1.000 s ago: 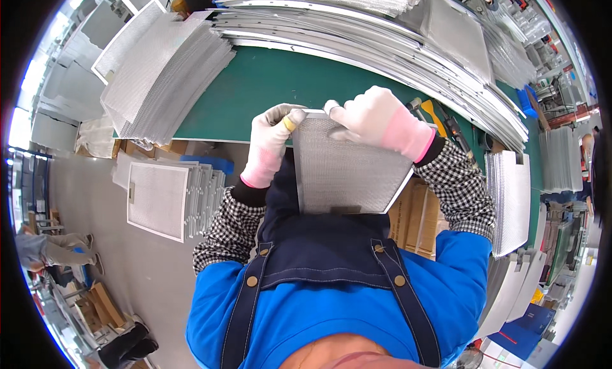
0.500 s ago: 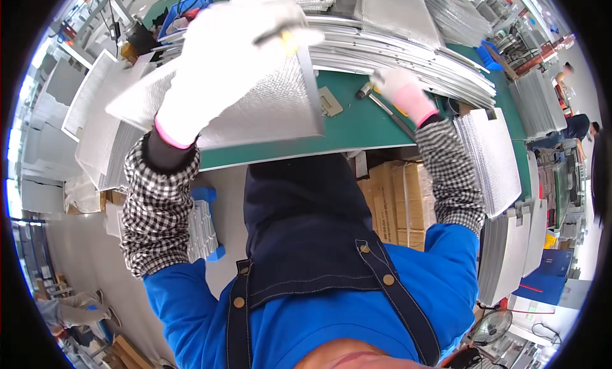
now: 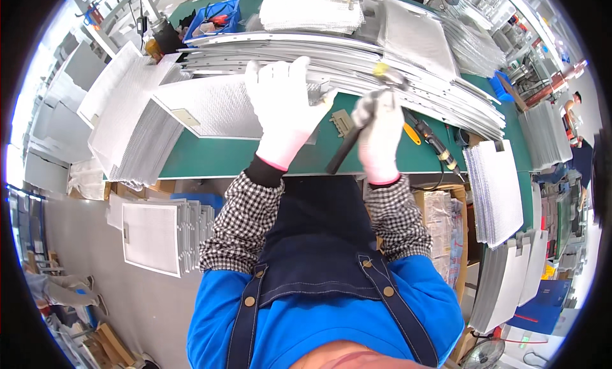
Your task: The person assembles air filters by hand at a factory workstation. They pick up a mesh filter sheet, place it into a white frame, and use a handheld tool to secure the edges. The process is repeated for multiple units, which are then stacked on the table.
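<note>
My left hand [image 3: 280, 101], in a white glove with a pink cuff, is over the right end of a silver mesh panel [image 3: 220, 107] on the green bench. Its fingers are stretched out and the thumb stands apart; the palm side is hidden. A small pale plate [image 3: 185, 117] sits in the panel's lower left corner. My right hand [image 3: 380, 133], gloved alike, is closed around a hammer [image 3: 344, 151]. Its dark handle points down toward the bench edge, and its head with a yellow end is blurred above the fingers. Between the hands lies a small beige plate [image 3: 342, 123].
A power screwdriver [image 3: 437, 144] and a yellow-handled tool [image 3: 412, 133] lie on the right. Long metal strips [image 3: 440, 91] cross the bench behind my hands. Panel stacks stand on the left [image 3: 131, 139] and right [image 3: 494, 190]. A blue basket [image 3: 217, 18] is at the back.
My left hand has come down and right from its raised position, and the panel has lowered onto the bench. My right hand has taken up the hammer and drawn it closer.
</note>
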A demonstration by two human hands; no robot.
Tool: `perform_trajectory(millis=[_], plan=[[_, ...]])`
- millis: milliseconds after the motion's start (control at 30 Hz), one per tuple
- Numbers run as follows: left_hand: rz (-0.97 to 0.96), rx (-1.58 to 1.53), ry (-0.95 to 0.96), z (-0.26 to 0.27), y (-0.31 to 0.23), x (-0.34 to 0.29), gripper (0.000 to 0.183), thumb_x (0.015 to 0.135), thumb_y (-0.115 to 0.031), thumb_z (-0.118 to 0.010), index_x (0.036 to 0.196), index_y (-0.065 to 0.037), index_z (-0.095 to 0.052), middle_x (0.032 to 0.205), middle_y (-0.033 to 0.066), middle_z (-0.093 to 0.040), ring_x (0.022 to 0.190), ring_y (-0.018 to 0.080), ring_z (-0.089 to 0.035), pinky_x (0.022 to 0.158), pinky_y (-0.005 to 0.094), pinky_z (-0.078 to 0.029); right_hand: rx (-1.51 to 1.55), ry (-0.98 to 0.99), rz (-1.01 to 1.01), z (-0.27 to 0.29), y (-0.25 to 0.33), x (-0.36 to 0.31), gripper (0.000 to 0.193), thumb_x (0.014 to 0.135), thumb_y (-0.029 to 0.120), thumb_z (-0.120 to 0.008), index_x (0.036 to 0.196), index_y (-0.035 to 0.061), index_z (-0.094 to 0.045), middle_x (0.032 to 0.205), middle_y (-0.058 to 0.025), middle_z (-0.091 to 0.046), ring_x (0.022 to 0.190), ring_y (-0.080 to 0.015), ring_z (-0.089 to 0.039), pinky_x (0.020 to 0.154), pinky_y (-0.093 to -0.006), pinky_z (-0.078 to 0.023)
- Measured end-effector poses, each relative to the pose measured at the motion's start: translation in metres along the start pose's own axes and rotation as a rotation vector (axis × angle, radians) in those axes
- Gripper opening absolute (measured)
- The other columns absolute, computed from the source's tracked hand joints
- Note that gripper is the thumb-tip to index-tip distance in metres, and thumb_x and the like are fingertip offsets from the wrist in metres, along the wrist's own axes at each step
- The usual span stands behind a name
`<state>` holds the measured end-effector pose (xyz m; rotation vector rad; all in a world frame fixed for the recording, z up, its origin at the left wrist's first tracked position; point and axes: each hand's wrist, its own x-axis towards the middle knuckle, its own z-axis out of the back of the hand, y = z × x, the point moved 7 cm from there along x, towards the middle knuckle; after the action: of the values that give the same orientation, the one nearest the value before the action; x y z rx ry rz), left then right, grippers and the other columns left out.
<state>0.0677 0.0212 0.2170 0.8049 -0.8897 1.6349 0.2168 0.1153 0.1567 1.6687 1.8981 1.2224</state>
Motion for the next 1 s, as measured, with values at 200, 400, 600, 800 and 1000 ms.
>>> perform_trajectory(millis=[200, 400, 600, 800, 1000], plan=[[-0.075, -0.073, -0.102, 0.004, 0.001, -0.002, 0.036, 0.073, -0.035, -0.079, 0.087, -0.009, -0.058, 0.091, 0.0118, -0.051, 0.093, 0.0351, -0.050, 0.087, 0.0509, -0.038, -1.052, 0.464, 0.063, -0.040, 0.043, 0.011, 0.029, 0.103, 0.026, -0.058, 0.110, -0.0013, -0.064, 0.078, -0.0087, -0.063, 0.066, -0.0173, -0.060, 0.059, -0.0295, -0.047], [-0.041, -0.091, -0.051, -0.003, 0.002, 0.001, 0.038, 0.067, -0.030, -0.080, 0.089, -0.006, -0.060, 0.092, 0.0133, -0.052, 0.094, 0.0345, -0.051, 0.094, 0.0529, -0.037, -1.559, 0.925, 0.823, -0.108, 0.093, 0.030, 0.029, 0.094, 0.016, -0.064, 0.120, 0.0066, -0.069, 0.105, -0.0136, -0.071, 0.087, -0.0276, -0.070, 0.075, -0.0371, -0.057], [-0.030, -0.119, -0.100, -0.006, 0.001, 0.000, 0.032, 0.069, -0.027, -0.078, 0.085, -0.008, -0.058, 0.088, 0.0124, -0.052, 0.090, 0.0333, -0.052, 0.091, 0.0509, -0.039, -1.412, 1.137, 1.239, -0.126, 0.112, 0.029, 0.030, 0.090, 0.016, -0.066, 0.119, 0.0091, -0.070, 0.097, -0.0101, -0.070, 0.088, -0.0246, -0.069, 0.075, -0.0345, -0.057], [-0.048, -0.073, -0.109, -0.006, -0.008, 0.004, 0.033, 0.075, -0.033, -0.079, 0.084, -0.009, -0.058, 0.087, 0.0100, -0.051, 0.090, 0.0325, -0.050, 0.085, 0.0481, -0.038, -1.621, 0.874, 1.064, -0.056, 0.066, 0.028, 0.033, 0.095, 0.015, -0.061, 0.126, 0.0074, -0.065, 0.121, -0.0096, -0.068, 0.097, -0.0276, -0.069, 0.084, -0.0380, -0.057], [-0.086, -0.131, -0.160, 0.000, 0.003, 0.003, 0.047, 0.069, -0.042, -0.084, 0.102, -0.012, -0.068, 0.094, 0.0094, -0.053, 0.096, 0.0309, -0.053, 0.102, 0.0558, -0.037, -0.972, 0.416, -0.091, 0.003, 0.038, 0.044, 0.032, 0.106, 0.028, -0.052, 0.127, 0.0056, -0.063, 0.086, -0.0035, -0.063, 0.067, -0.0113, -0.056, 0.061, -0.0263, -0.045]])
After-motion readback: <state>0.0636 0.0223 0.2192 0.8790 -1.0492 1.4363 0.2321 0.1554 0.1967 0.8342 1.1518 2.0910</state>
